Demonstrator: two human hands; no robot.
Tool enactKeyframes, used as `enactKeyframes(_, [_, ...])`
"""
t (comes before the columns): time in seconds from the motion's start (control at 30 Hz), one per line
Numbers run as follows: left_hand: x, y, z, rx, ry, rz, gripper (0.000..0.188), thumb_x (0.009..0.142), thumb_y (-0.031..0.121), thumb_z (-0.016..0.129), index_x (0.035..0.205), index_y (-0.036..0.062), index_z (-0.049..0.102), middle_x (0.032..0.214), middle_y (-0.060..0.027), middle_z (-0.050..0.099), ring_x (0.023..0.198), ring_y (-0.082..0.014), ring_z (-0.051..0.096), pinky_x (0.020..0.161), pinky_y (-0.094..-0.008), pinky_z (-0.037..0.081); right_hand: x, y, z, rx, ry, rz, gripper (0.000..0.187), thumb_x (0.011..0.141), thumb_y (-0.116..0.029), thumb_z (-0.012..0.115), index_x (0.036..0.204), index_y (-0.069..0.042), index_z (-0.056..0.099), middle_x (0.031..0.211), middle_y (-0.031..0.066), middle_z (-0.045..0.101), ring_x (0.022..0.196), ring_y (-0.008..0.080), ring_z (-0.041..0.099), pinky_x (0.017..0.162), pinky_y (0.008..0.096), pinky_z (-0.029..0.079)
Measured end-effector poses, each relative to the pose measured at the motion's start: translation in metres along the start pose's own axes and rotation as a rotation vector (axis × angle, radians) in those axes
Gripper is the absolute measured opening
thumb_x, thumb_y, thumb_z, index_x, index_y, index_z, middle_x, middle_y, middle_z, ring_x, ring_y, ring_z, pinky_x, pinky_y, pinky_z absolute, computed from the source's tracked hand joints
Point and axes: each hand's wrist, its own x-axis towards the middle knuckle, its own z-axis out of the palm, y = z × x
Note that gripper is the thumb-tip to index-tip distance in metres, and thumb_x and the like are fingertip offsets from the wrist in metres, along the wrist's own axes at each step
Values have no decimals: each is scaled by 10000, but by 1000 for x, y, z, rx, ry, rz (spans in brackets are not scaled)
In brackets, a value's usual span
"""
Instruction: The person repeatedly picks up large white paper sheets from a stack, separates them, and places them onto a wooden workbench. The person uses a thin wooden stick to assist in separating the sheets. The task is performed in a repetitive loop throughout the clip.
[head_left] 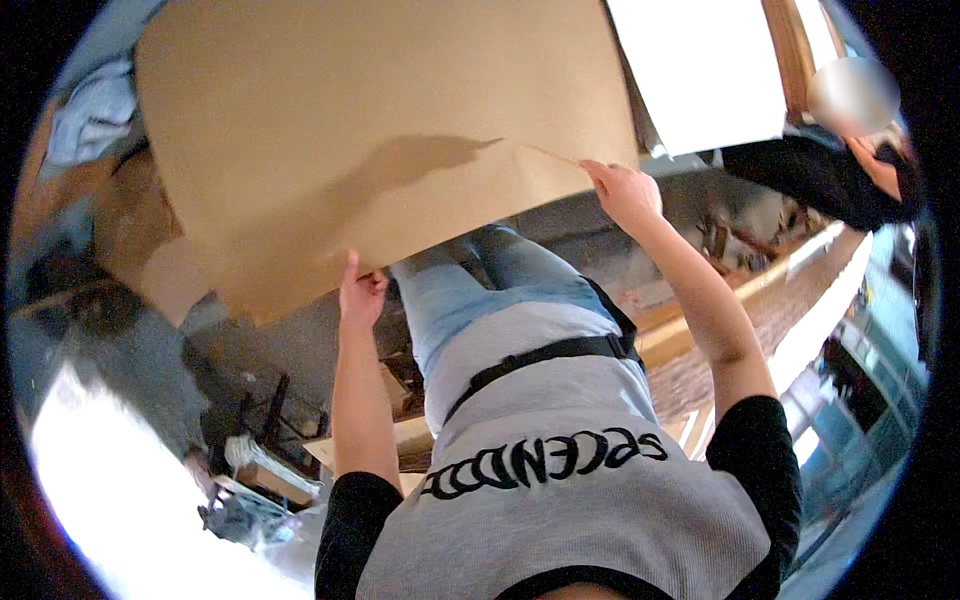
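A large brown sheet (pixel 400 80), like kraft paper or thin board, spreads in front of me, with a dark shadow across its near part. At its near edge my left hand (pixel 362 295) is closed, thumb on top and the other fingers curled at the rim. My right hand (pixel 622 190) pinches a thin, pale, stick-like strip (pixel 552 156) by the sheet's right near corner. The strip points left over the sheet; whether it is separate from the sheet or part of its edge is unclear. My right fingertips also lie close to that edge.
A bright white sheet (pixel 705 75) lies beyond on the right. Another person's dark sleeve (pixel 810 175) is at the far right. Below stands a wooden bench or frame (pixel 760 310) with scraps. A pale cloth bundle (pixel 95 115) sits at the far left, and clutter covers the floor lower left.
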Motion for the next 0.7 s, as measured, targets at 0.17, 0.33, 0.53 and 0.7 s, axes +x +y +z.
enactKeyframes(0.17, [11, -6, -14, -85, -37, -74, 214, 764, 248, 638, 797, 91, 495, 654, -29, 491, 518, -130, 468, 401, -224, 339, -6, -3, 5, -78, -109, -27, 291, 823, -204, 427, 1095, -254, 518, 826, 108, 607, 722, 306, 593, 604, 423, 475])
enactKeyframes(0.33, [2, -6, -6, -95, -90, -99, 241, 748, 273, 658, 775, 100, 493, 646, -20, 490, 502, -133, 481, 401, -238, 354, 5, -70, -14, 75, 50, -193, 242, 851, -224, 439, 1072, -233, 538, 813, 112, 602, 684, 311, 590, 575, 408, 472])
enactKeyframes(0.53, [-4, 0, 0, -51, -128, -122, 253, 741, 299, 661, 775, 111, 495, 653, -20, 498, 493, -135, 489, 413, -241, 364, 37, -166, 7, 133, 66, -513, 272, 827, -200, 471, 1095, -228, 506, 764, 99, 586, 635, 299, 587, 539, 406, 469])
enactKeyframes(0.7, [4, -4, -7, -62, -152, -160, 276, 743, 324, 650, 822, 97, 513, 663, -35, 519, 526, -144, 500, 424, -240, 385, 29, -181, 22, -77, -43, -511, 250, 810, -167, 468, 1051, -214, 516, 730, 102, 577, 613, 290, 588, 509, 397, 469])
